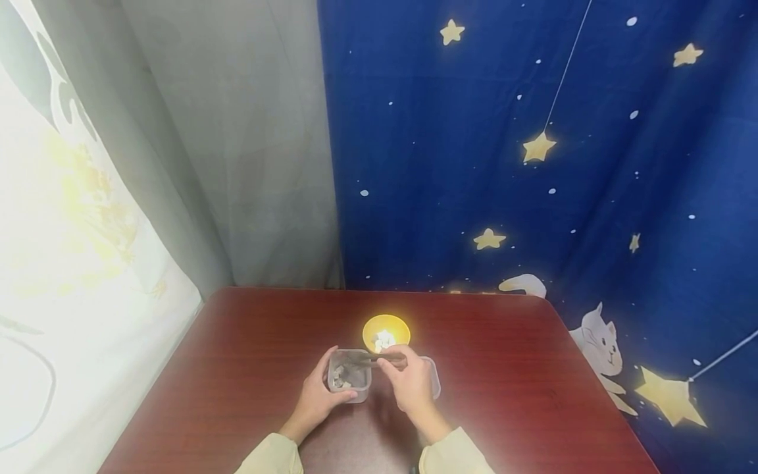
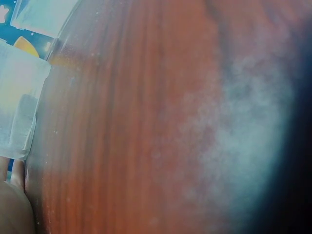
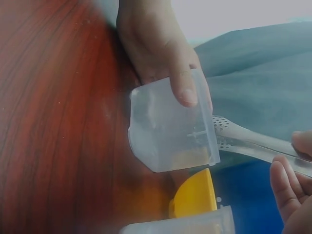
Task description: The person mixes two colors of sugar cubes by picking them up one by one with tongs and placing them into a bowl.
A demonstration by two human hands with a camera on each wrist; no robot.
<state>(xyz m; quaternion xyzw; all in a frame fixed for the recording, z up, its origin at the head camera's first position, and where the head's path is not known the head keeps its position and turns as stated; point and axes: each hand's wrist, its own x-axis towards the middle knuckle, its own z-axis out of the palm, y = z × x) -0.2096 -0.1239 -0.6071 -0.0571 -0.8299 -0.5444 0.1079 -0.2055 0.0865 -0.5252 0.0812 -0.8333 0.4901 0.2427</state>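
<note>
My left hand (image 1: 316, 398) (image 3: 158, 44) (image 2: 14, 207) grips a clear plastic container (image 1: 358, 396) (image 3: 163, 124) (image 2: 19, 83), thumb on its near side and fingers round the far left. Several pale chunks (image 1: 340, 376) lie inside it. Metal tongs (image 3: 258, 144) are pinched in my right hand (image 1: 414, 388) (image 3: 292, 195). Their perforated ends are at the container's open top; the right wrist view does not show whether they grip a piece. Just behind, a yellow bowl (image 1: 398, 324) (image 3: 195, 195) (image 2: 25, 46) holds white pieces (image 1: 383, 340).
A second clear container (image 1: 436, 378) (image 3: 180, 227) (image 2: 44, 17) stands at the right, partly hidden by my right hand in the head view. The reddish-brown table (image 1: 503, 395) ends at a grey curtain (image 1: 249, 164) and a blue star-patterned one (image 1: 432, 164).
</note>
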